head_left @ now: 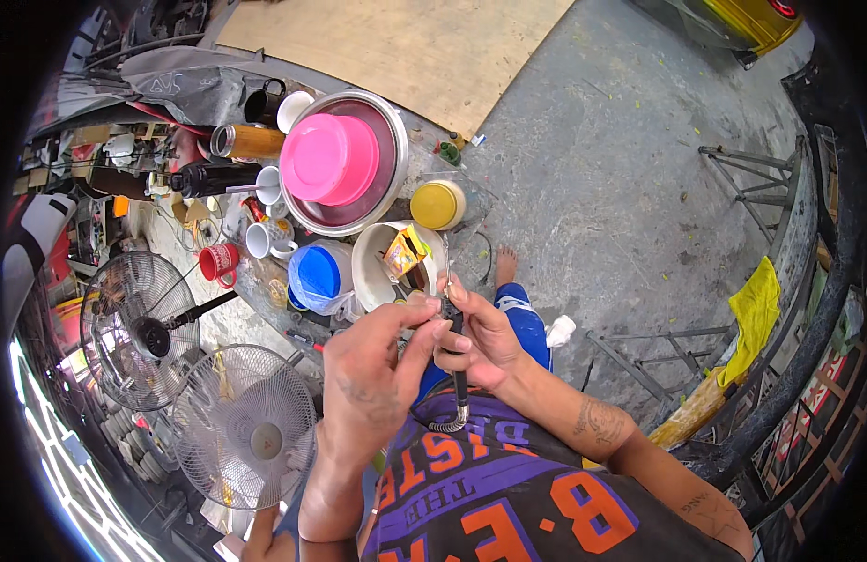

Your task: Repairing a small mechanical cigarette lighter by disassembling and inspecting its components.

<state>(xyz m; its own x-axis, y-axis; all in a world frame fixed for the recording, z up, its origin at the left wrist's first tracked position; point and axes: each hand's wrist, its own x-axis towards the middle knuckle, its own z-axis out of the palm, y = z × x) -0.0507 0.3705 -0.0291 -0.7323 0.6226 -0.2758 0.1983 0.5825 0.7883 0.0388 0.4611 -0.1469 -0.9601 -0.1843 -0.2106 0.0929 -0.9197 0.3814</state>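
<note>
Close in front of my chest, both hands meet on a slim black-handled tool (460,386) with a curved, silver ribbed piece at its lower end. A thin metal tip points up and away from me. My left hand (372,365) pinches its upper part with thumb and fingers. Wrapped round the handle from the other side is my right hand (485,337). The fingers hide much of the tool's middle, so its exact kind is unclear. Just beyond the hands stands a pale bowl (366,267) holding a yellow packet (407,251) and some metal utensils.
A pink tub (330,159) sits on a large round metal lid (393,122). Nearby are a yellow-lidded jar (436,204), a blue-lidded container (317,272), a white mug (267,241) and a red mug (218,264). Two fans (246,426) stand left; a yellow cloth (754,314) hangs right.
</note>
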